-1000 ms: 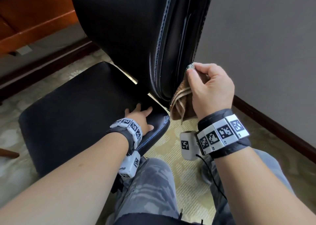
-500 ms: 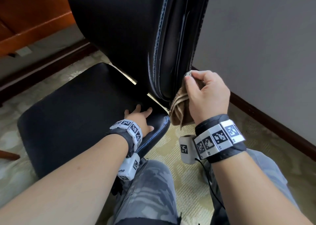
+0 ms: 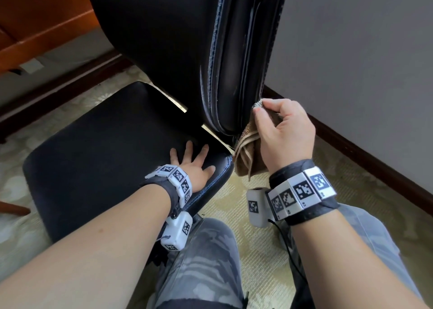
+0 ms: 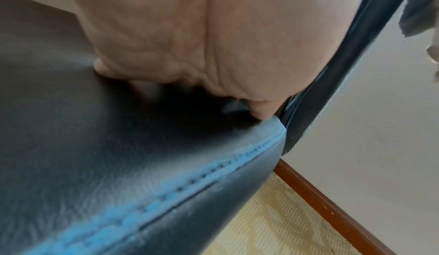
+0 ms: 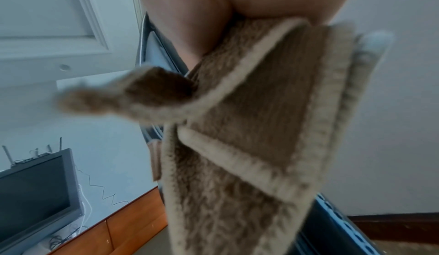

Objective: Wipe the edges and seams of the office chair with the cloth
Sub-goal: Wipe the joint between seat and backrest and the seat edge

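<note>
A black leather office chair with blue stitching fills the head view: its seat [image 3: 93, 158] lies low at the left and its backrest [image 3: 187, 39] rises in the middle. My left hand [image 3: 194, 161] lies flat with spread fingers on the seat's rear right corner [image 4: 237, 142]. My right hand [image 3: 281, 132] grips a folded brown cloth [image 3: 248, 158] and presses it against the lower right edge of the backrest [image 3: 264, 79]. The cloth [image 5: 249, 146] hangs below the fist in the right wrist view.
A grey wall [image 3: 363, 62] with a dark wooden skirting board [image 3: 375, 158] stands close on the right. Wooden furniture [image 3: 42, 22] is at the far left. Patterned carpet [image 3: 257, 250] covers the floor, and my knees in camouflage trousers [image 3: 199, 273] are right below the seat. A monitor [image 5: 35, 193] shows far off.
My right hand has slid the cloth down the backrest's right edge towards its bottom corner. The left hand has stayed flat on the seat.
</note>
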The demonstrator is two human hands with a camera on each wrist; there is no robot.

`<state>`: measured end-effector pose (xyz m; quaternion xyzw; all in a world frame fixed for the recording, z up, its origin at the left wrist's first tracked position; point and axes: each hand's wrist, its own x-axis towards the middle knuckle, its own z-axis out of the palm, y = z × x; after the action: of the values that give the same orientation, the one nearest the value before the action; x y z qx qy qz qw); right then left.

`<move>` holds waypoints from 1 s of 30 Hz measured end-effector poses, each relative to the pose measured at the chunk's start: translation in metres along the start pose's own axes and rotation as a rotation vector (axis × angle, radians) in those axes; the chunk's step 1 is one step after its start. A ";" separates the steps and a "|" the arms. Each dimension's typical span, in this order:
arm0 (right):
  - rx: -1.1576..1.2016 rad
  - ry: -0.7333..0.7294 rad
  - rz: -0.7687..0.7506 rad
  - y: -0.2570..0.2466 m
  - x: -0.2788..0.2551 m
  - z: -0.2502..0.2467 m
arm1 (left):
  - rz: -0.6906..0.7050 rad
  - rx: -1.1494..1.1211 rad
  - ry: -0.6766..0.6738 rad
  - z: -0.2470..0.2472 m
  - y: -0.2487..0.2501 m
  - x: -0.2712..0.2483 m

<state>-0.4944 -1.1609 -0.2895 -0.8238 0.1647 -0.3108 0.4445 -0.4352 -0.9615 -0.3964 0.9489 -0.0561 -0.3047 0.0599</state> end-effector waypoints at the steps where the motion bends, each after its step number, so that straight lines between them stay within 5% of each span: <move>1: 0.002 -0.001 -0.001 0.000 -0.001 0.001 | 0.000 0.002 -0.002 0.001 -0.001 0.001; 7: -0.047 -0.082 0.033 0.013 -0.001 0.005 | -0.016 0.037 0.022 0.006 -0.003 0.010; 13: 0.026 0.023 -0.072 -0.005 0.012 -0.001 | -0.027 0.054 0.073 0.005 -0.003 0.013; 18: -0.059 -0.142 0.036 0.019 -0.003 0.009 | -0.016 0.077 0.089 0.005 -0.004 0.015; 24: 0.001 -0.066 -0.027 0.005 0.001 0.004 | -0.024 0.072 0.102 0.006 -0.004 0.015; 30: -0.069 -0.138 0.043 0.017 -0.005 0.010 | -0.024 0.107 0.099 0.008 -0.004 0.021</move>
<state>-0.4916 -1.1613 -0.3101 -0.8545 0.1618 -0.2378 0.4326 -0.4226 -0.9611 -0.4151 0.9653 -0.0578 -0.2546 0.0083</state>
